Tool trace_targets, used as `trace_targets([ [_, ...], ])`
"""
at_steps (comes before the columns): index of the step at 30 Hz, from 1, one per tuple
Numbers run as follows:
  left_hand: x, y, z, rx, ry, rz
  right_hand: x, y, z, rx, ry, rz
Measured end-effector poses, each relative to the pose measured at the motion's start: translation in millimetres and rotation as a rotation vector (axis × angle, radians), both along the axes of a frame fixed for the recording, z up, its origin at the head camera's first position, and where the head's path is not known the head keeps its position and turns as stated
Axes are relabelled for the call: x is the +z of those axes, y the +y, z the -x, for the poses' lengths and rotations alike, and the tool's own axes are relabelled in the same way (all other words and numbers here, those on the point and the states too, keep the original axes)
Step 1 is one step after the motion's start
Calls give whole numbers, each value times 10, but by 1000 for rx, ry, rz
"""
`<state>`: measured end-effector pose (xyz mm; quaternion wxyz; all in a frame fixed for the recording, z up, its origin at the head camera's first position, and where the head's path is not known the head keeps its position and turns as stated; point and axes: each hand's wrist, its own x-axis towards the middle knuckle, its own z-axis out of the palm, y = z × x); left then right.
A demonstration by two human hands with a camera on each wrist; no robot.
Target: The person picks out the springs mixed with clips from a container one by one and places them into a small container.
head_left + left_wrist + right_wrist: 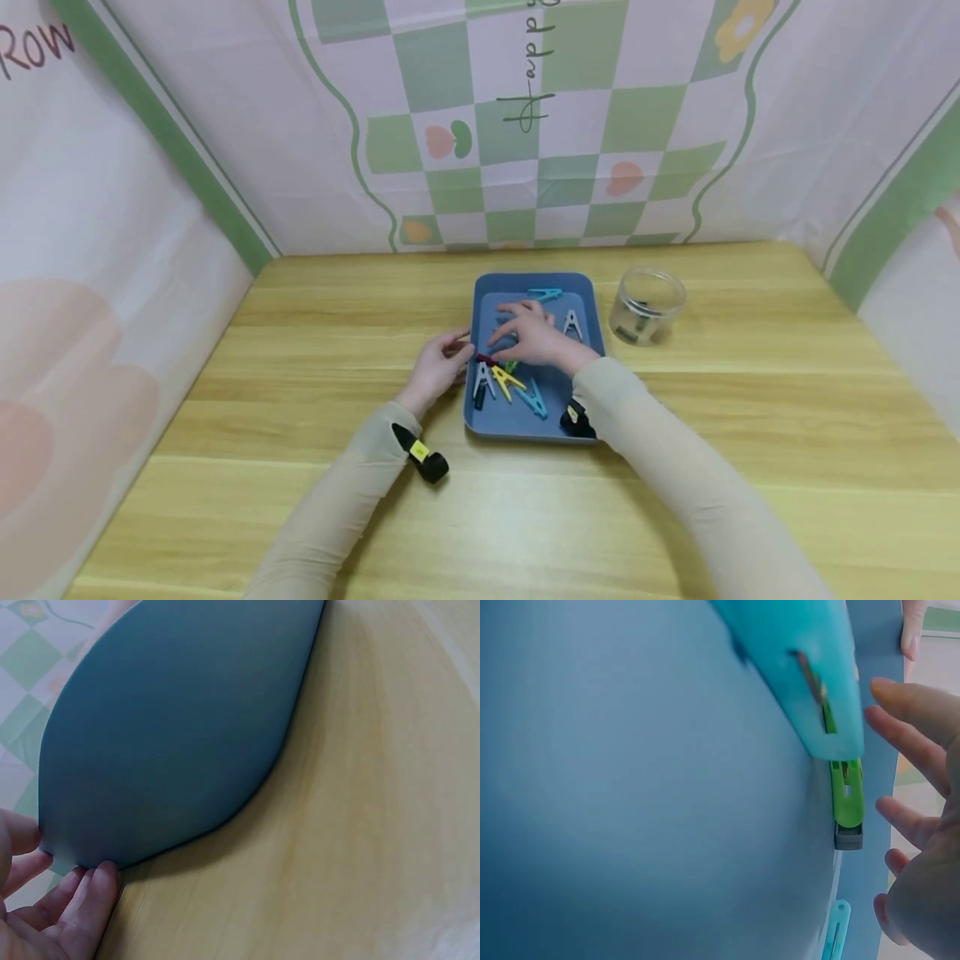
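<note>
1. Wooden table (322,350): the largest thing in front of me, bearing the tray in the middle and the jar off to the right.
2. Blue tray (510,423): resting on the table, its raised walls presumably there to keep loose clips from straying.
3. Right hand (528,333): above the tray's inside, fingers spread and pinching nothing; held like that, I'd guess, to stay within reach of the clips.
4. Left hand (438,367): at the tray's left side, fingers lightly bent and parted, fingertips touching the outer wall, perhaps to steady it. Whether the thumb hooks over the rim, I cannot tell.
5. Clear jar (670,312): upright near the tray's right wall, probably handy for the right hand. A few dark bits lie inside, too small to name.
6. Clips: inside the tray, a yellow clip (506,382) and a grey clip (484,379) crowd towards the left wall, while a turquoise clip (547,293) lies by the far wall.
</note>
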<state>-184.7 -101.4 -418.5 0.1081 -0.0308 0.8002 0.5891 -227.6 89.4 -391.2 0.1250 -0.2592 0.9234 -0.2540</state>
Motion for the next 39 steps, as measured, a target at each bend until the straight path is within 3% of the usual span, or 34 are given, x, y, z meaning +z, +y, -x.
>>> trace_targets([
  [13,2,8,-5,5,-9,1,-20,4,0,9,-8,-52],
  [39,19,21,-12,23,-22,-8,-33,-5,-2,6,4,-58],
])
